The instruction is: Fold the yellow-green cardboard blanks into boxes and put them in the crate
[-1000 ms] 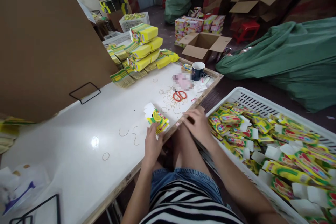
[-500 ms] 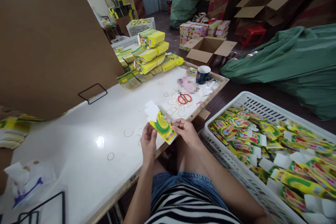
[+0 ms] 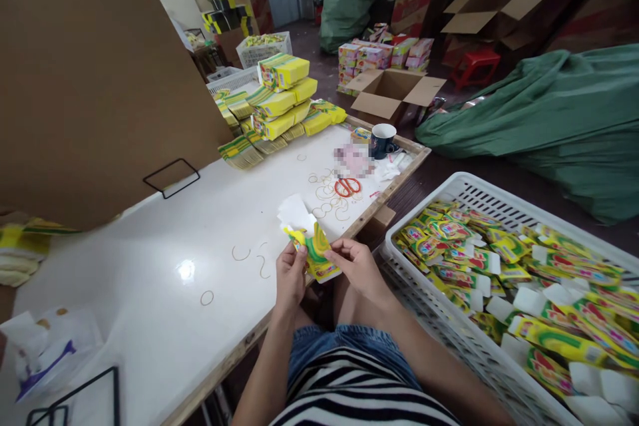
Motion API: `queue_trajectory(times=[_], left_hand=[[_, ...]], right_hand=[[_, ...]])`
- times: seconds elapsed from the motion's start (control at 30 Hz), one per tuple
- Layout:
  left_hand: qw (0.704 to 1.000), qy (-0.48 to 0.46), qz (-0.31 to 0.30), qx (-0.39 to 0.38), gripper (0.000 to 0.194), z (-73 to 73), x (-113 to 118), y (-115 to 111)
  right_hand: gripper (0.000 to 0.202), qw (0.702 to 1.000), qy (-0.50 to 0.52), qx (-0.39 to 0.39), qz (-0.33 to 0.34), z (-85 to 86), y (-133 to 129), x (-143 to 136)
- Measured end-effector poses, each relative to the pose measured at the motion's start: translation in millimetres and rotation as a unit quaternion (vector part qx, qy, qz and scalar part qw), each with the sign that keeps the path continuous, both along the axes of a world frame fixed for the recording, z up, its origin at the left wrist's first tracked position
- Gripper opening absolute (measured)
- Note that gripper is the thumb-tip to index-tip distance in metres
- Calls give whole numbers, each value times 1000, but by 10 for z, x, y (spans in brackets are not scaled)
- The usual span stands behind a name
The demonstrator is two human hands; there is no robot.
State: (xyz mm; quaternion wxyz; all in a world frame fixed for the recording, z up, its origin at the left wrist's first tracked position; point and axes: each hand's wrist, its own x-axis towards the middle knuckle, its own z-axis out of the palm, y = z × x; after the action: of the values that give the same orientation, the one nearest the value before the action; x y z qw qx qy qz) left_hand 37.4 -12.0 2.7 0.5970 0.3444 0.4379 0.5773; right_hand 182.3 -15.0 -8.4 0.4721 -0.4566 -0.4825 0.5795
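Observation:
Between my two hands, over the table's near edge, is a yellow and green printed carton point(image 3: 316, 243) with white flaps spread at its far end. My left hand point(image 3: 291, 273) pinches its left side, thumb on top. The fingers of my right hand point(image 3: 353, 262) grip the right side. The carton looks partly folded, with its left panel turned up. To my right, a white plastic basket point(image 3: 462, 181) holds many similar small cartons point(image 3: 559, 339), several with white end flaps sticking out.
On the white table point(image 3: 164, 319) lie loose rubber bands point(image 3: 207, 297) and orange-handled scissors point(image 3: 347, 187). A dark mug point(image 3: 383, 142) stands at the far corner. Bundled flat cartons point(image 3: 282, 106) are stacked at the back. A large cardboard sheet point(image 3: 100, 80) rises on the left. An open box point(image 3: 394, 90) sits beyond.
The carton has been bent, its left panel now folding upward. My left hand has shifted slightly right and closer to my right hand. The view has moved a little.

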Motion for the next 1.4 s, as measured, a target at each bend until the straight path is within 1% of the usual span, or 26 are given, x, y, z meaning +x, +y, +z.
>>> queue_trajectory(times=[0.07,0.13,0.23,0.3,0.33,0.4,0.47,0.57,0.63,0.7,0.77,0.83,0.87,0.9,0.93,1.03,1.1,1.17,1.23,1.3,1.4], left_hand=[[999,34,11,-2,37,-32,0,7],[997,79,17,5,40,-26,11,0],[992,117,27,33,57,53,46,-42],[992,118,16,47,65,125,65,-79],[992,118,1,50,67,159,68,-94],[992,109,-38,52,68,221,57,-118],[991,93,-79,49,68,271,29,-134],[988,75,-133,35,57,329,-14,-162],[984,65,-163,19,48,353,-24,-189],[983,51,-177,6,45,360,-15,-214],[984,43,-173,2,55,351,4,-226],[985,44,-167,0,71,330,19,-221],[985,47,-166,-1,75,319,22,-213],[984,51,-169,-4,75,308,22,-205],[983,57,-173,-8,69,299,20,-196],[982,84,-166,-12,50,290,19,-181],[983,109,-146,-3,44,289,35,-181],[983,130,-128,12,44,284,62,-184],[982,137,-127,22,45,276,87,-185],[982,130,-138,23,47,271,102,-182],[982,115,-148,17,50,272,101,-176]], right_hand=[[33,999,-3,-4,-34,31,-19,-25],[31,998,-22,3,-65,47,-38,-43],[27,995,-46,20,-86,49,-54,-39],[23,996,-44,38,-68,56,-47,-12],[27,997,-37,49,-52,67,-36,8],[43,997,-12,69,-18,106,-4,62],[49,996,19,79,21,165,39,131],[38,992,42,88,82,265,100,248],[28,988,20,102,111,319,128,316],[25,985,-21,127,112,352,143,356],[27,984,-51,150,87,358,146,361],[25,987,-39,150,54,342,142,345],[30,989,-24,141,43,332,140,338],[37,990,-13,133,36,324,139,336],[41,990,-11,135,34,320,139,341],[32,981,-57,186,30,343,146,405],[35,977,-84,189,46,375,149,456],[28,980,-108,145,83,403,147,480],[31,976,-153,110,109,423,147,470],[33,966,-214,108,99,443,151,441],[29,946,-289,124,74,490,153,402]])
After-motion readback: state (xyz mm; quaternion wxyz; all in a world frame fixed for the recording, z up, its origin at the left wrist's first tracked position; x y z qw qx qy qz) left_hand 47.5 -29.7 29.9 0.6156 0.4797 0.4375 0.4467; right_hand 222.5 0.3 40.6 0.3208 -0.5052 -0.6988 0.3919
